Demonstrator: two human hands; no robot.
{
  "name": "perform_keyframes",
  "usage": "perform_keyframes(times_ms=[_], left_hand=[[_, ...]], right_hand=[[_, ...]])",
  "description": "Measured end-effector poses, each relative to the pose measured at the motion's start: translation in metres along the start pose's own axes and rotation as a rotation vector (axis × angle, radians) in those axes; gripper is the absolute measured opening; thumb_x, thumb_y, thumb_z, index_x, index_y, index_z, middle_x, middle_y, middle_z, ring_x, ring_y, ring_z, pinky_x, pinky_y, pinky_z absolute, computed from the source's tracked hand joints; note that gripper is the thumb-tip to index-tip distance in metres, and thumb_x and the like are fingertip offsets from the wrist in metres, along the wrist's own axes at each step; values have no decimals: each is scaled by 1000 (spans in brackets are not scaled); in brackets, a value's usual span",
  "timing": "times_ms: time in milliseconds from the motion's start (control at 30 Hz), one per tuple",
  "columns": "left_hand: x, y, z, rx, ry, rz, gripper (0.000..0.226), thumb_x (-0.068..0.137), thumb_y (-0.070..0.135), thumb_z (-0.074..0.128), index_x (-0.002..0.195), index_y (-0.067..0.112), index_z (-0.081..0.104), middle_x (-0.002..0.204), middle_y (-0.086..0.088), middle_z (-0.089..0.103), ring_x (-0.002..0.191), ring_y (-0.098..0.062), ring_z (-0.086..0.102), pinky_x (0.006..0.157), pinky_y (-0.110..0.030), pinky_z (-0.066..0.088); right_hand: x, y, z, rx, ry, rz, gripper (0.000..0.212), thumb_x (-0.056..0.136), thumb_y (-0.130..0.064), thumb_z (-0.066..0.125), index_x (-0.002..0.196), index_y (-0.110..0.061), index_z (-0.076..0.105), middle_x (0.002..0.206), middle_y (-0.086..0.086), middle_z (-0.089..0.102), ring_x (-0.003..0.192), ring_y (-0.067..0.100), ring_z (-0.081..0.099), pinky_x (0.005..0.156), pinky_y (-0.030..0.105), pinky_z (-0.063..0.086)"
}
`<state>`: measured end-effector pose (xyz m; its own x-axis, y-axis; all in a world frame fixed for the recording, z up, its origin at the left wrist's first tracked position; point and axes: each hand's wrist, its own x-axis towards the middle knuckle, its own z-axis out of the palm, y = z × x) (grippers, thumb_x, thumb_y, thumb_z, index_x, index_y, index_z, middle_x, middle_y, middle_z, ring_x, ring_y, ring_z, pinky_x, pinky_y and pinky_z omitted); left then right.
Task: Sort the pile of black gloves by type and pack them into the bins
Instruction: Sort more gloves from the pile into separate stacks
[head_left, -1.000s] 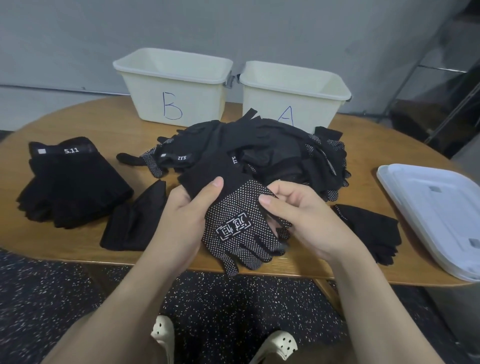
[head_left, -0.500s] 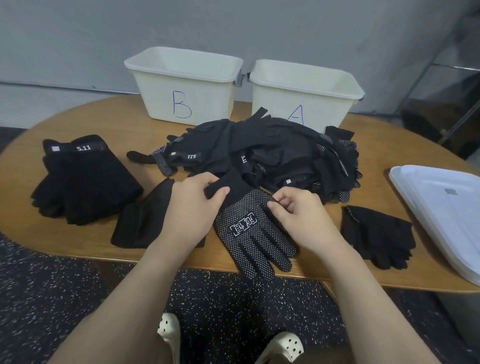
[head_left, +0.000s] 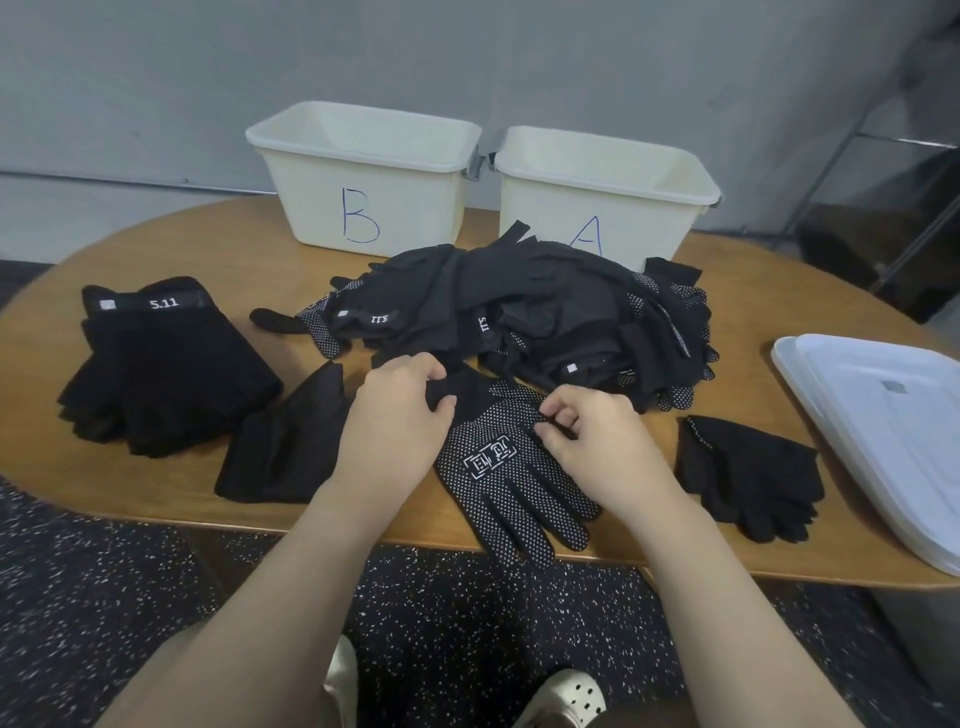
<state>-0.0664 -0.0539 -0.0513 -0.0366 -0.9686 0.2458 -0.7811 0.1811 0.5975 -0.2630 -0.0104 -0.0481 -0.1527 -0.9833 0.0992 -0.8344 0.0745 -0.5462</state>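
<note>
The person is flattening one dotted glove (head_left: 511, 478) on the table (head_left: 727, 540), just in front of the big pile of gloves (head_left: 524, 312), its fingers hanging a little over the near edge. The left hand (head_left: 392, 421) is pinching the plain cuff of this glove, fingers curled over the fabric. The right hand (head_left: 592, 441) is pinching the glove's side edge between thumb and forefinger, the other fingers curled in.

To me this is the sorting step: one glove is being laid out to see its type. Left of the pile are lying a stack of 5.11 gloves (head_left: 166, 364) and a flat black piece (head_left: 285, 441); right of the pile is lying a plain black pair (head_left: 748, 473). Behind the pile are standing bin B (head_left: 363, 171) and bin A (head_left: 602, 192); I cannot see inside them.

The next move is probably calling for a decision on which group this dotted glove belongs to, then carrying it there
</note>
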Motion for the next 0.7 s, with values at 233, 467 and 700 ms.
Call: perform_keyframes(times_ms=[233, 467, 700], left_hand=[[-27, 4, -1, 253, 185, 285, 17, 92, 19, 71, 106, 11, 76, 110, -7, 68, 101, -25, 62, 78, -35, 51], [-38, -4, 18, 355, -142, 326, 49, 107, 35, 42, 151, 13, 48, 161, -10, 42, 146, -26, 41, 119, -43, 34], [-25, -9, 13, 465, -333, 298, 60, 110, 45, 6, 164, 20, 0, 173, 0, -6, 159, -15, -5, 130, -40, 1]], right_hand=[[-7, 1, -2, -37, 172, -291, 16, 95, -17, 67, 110, -21, 69, 101, -11, 63, 98, 9, 59, 94, 41, 52], [-24, -7, 17, -99, -140, -358, 47, 109, -30, 41, 155, -22, 42, 163, -12, 35, 151, 4, 24, 127, 28, 17], [-29, -9, 27, -328, -267, -284, 64, 107, -57, 11, 163, -32, -4, 167, -20, -15, 149, -6, -24, 120, 21, -19]])
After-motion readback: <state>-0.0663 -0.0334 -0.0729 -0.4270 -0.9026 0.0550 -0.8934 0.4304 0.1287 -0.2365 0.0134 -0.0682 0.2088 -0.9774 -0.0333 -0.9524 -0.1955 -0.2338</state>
